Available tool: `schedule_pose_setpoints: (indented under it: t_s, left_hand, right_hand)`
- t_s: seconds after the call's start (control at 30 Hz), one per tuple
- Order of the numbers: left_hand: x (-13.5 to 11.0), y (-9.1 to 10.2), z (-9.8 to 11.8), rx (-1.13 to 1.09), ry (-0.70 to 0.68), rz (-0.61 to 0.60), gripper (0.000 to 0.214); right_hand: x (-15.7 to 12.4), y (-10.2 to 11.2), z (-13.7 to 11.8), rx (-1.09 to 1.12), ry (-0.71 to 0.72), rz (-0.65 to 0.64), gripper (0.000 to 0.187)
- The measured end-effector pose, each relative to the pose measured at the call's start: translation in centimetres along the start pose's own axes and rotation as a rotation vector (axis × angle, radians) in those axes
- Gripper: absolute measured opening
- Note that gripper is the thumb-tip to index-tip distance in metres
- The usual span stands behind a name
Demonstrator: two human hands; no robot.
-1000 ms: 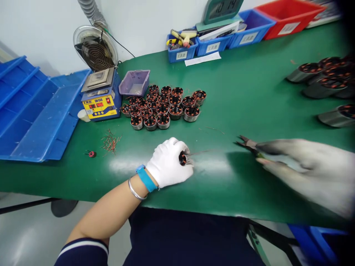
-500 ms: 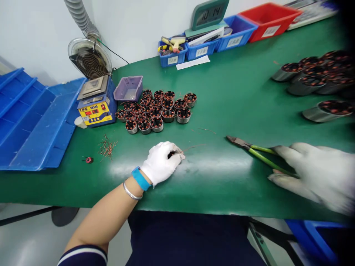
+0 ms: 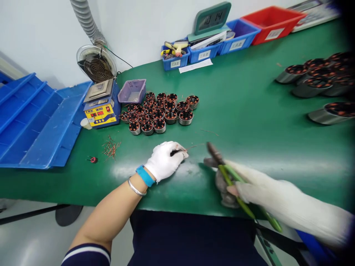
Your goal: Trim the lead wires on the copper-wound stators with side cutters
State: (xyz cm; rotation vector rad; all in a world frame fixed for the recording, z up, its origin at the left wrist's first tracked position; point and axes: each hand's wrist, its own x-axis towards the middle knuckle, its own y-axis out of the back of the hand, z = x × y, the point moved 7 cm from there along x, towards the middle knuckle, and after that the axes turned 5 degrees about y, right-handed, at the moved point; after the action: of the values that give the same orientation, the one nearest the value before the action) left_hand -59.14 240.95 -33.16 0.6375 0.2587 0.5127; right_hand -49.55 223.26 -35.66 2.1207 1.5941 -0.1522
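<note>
My white-gloved left hand (image 3: 167,159) rests on the green bench with thumb and fingers pinched together. From its fingertips a thin copper wire (image 3: 192,147) sticks out to the right; whether anything else sits inside the curled fingers is hidden. My right hand (image 3: 238,186), also gloved and somewhat blurred, grips green-handled cutting pliers (image 3: 227,173). The plier jaws are parted and point up and left, a short way right of the wire. Beyond my left hand stand several metal rings with copper windings (image 3: 159,126), grouped closely.
Cut wire bits (image 3: 111,147) and a small red-and-black wound part (image 3: 93,159) lie at left. Behind them are a yellow-and-blue solder pot (image 3: 102,112), a purple tray (image 3: 131,92) and a blue rack (image 3: 55,122). More wound rings (image 3: 318,114) stand at right; tool bins (image 3: 176,64) line the back.
My right hand has lifted the pliers off the right side of the bench and swung them left, near my left hand. The left hand keeps its pinch. The whole view has shifted slightly.
</note>
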Motion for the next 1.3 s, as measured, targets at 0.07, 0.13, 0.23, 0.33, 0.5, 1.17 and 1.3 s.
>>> schedule_pose_setpoints:
  t_s: [0.07,0.13,0.23,0.33,0.5,1.17,1.3]
  left_hand:
    - [0.0,0.0,0.0,-0.008,-0.007,0.004,0.01]
    - [0.0,0.0,0.1,0.0,-0.017,0.008,0.011]
    - [0.1,0.1,0.2,0.033,-0.028,0.004,0.012]
    - [0.2,0.1,0.4,0.083,-0.042,-0.002,0.012]
    - [0.1,0.0,0.6,0.158,-0.05,-0.001,0.012]
    - [2.5,4.9,-1.5,0.748,-0.091,0.502,0.04]
    - [1.4,5.1,-0.8,0.703,-0.129,0.521,0.019]
  right_hand:
    - [0.0,-2.5,-1.1,0.25,-0.031,-0.235,0.037]
    - [0.2,-3.2,-1.7,0.301,-0.044,-0.311,0.038]
    - [0.6,-3.3,-1.9,0.301,-0.075,-0.332,0.045]
    - [1.0,-3.5,-2.0,0.298,-0.14,-0.305,0.053]
    - [2.1,-3.9,-2.7,0.207,-0.123,-0.288,0.032]
    - [5.5,-6.8,-11.0,-1.042,0.684,0.15,0.04]
    - [5.2,1.5,-8.3,-0.927,0.435,0.388,0.046]
